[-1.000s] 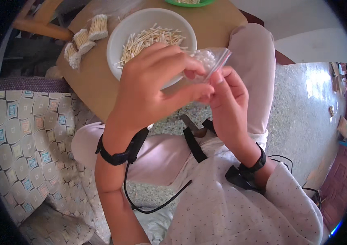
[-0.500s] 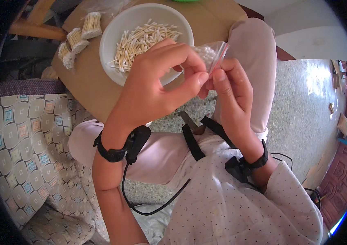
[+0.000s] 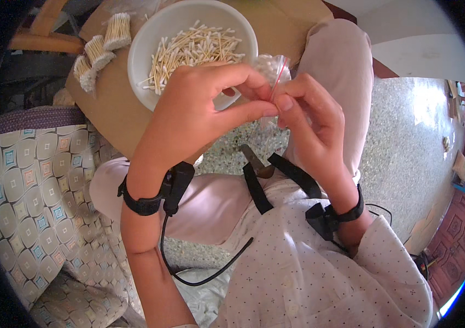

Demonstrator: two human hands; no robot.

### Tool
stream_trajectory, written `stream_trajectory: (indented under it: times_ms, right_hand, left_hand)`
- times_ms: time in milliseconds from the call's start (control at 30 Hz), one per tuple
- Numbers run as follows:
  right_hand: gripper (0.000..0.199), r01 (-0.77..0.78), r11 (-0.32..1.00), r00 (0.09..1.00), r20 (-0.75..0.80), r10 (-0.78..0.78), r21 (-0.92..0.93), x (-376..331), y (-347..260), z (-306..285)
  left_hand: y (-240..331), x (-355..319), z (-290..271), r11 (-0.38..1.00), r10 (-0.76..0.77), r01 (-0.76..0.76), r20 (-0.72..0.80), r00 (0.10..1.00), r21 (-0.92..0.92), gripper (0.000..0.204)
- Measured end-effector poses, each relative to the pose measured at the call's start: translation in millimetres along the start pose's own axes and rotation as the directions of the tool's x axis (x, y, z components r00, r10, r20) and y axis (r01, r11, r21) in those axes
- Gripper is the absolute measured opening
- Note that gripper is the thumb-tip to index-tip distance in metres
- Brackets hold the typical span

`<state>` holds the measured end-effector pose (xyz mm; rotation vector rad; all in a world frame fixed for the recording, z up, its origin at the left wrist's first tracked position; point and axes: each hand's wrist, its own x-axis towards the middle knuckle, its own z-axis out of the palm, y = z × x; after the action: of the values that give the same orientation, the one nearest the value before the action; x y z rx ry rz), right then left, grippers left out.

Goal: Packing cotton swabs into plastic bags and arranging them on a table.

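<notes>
Between both hands I hold a small clear zip bag (image 3: 280, 74) with a red strip along its top edge. White cotton tips show through the plastic. My left hand (image 3: 210, 101) pinches the bag's edge between thumb and fingers. Just beside it, my right hand (image 3: 311, 112) grips the same edge, thumb pressed against bent fingers. Behind my left hand stands a white bowl (image 3: 138, 71) with many loose cotton swabs (image 3: 197, 49) in it; the hand covers part of its near rim.
Several bundles of cotton swabs (image 3: 98, 53) lie left of the bowl on a brown cardboard sheet (image 3: 109, 120). Clear plastic (image 3: 128, 6) lies behind them. Patterned fabric (image 3: 30, 197) spreads at the left, and speckled floor (image 3: 407, 131) at the right. A black cable (image 3: 210, 283) hangs from my left wrist strap.
The bag and both hands have shifted slightly, and the bag's red-striped edge now stands more upright. My right thumb has come closer to my left fingertips. The bowl appears slightly higher in view.
</notes>
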<state>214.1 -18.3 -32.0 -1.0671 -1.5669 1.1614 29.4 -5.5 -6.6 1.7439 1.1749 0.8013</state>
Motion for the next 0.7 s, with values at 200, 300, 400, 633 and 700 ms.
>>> stream_trajectory:
  times_ms: [200, 300, 400, 633, 700]
  right_hand:
    - [0.006, -0.042, 0.999, 0.998, 0.037, 0.041, 0.025, 0.3, -3.0, -4.2]
    - [0.006, -0.031, 0.997, 0.999, 0.024, 0.029, 0.066, 0.3, 1.9, -4.9]
    - [0.008, -0.020, 0.994, 1.000, 0.007, 0.019, 0.111, -0.7, 5.3, -4.1]
    - [0.010, -0.069, 0.988, 0.997, 0.030, 0.065, 0.139, 1.8, 5.6, -6.5]
    - [0.010, -0.074, 0.987, 0.997, 0.042, 0.068, 0.144, 2.1, 4.7, -8.4]
  left_hand:
    - [-0.1, 1.7, -4.2, 0.986, -0.060, 0.076, 0.107, 0.992, -0.150, 0.015]
    - [-1.9, 3.3, -1.5, 0.977, -0.045, 0.075, 0.151, 0.987, -0.198, 0.014]
    - [-3.5, 3.5, 1.0, 0.966, -0.045, 0.085, 0.165, 0.985, -0.245, 0.015]
    - [-6.2, 4.2, 4.4, 0.934, -0.103, 0.156, 0.176, 0.979, -0.322, 0.019]
    - [-4.6, 5.1, 4.9, 0.922, -0.116, 0.178, 0.194, 0.974, -0.343, 0.019]
